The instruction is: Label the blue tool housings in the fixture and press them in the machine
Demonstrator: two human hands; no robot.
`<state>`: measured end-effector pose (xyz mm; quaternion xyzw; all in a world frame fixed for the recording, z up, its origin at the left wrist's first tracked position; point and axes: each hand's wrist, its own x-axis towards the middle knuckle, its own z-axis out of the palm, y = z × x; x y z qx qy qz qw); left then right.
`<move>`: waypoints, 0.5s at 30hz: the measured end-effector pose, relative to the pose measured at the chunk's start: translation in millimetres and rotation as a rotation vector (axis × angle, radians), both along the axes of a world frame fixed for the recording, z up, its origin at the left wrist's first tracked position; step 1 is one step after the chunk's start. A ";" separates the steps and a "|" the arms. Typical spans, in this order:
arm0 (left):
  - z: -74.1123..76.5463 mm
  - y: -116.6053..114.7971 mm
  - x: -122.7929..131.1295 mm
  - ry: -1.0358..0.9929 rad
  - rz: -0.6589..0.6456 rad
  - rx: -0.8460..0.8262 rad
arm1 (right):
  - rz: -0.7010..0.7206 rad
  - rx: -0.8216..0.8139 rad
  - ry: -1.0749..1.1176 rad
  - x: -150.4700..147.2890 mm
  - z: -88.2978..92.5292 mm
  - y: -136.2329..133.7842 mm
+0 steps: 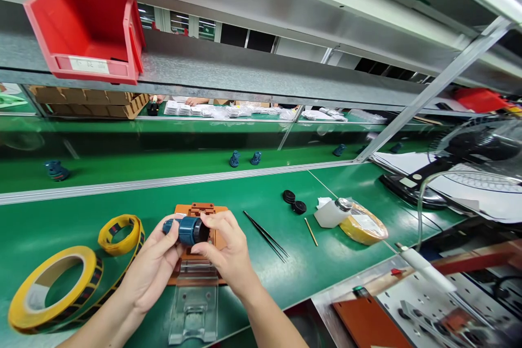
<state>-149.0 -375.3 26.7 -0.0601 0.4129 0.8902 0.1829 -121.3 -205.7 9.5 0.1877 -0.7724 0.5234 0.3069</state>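
Note:
A small blue-grey cylindrical part (187,229) with a dark round end is held between both hands above an orange fixture block (200,211). My left hand (149,269) grips its left side with curled fingers. My right hand (226,250) pinches its right, dark end with thumb and fingers. A clear plastic holder (194,304) lies just below the hands on the green table (265,212).
Yellow tape reels (53,288) lie at the left, black tweezers (267,236) and two black caps (294,202) to the right, then a white bottle (333,213) and a yellow tape roll (365,225). Similar blue parts (244,159) ride the conveyor behind. A red bin (87,27) sits overhead.

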 end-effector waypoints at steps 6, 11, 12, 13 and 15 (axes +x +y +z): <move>4.7 -1.4 2.3 -0.042 -0.037 0.012 | -0.026 0.148 0.142 3.4 2.5 0.8; 9.3 3.5 4.8 -0.090 -0.042 0.045 | -0.089 0.286 0.180 -4.9 0.0 4.5; 10.0 6.0 5.3 -0.090 -0.029 0.045 | -0.120 0.326 0.206 -8.2 -1.3 4.0; 10.4 9.1 5.7 -0.088 -0.014 0.039 | -0.156 0.373 0.236 -11.8 -2.7 2.7; 9.9 16.6 6.4 -0.080 0.045 -0.014 | -0.227 0.446 0.287 -18.1 -5.2 -2.1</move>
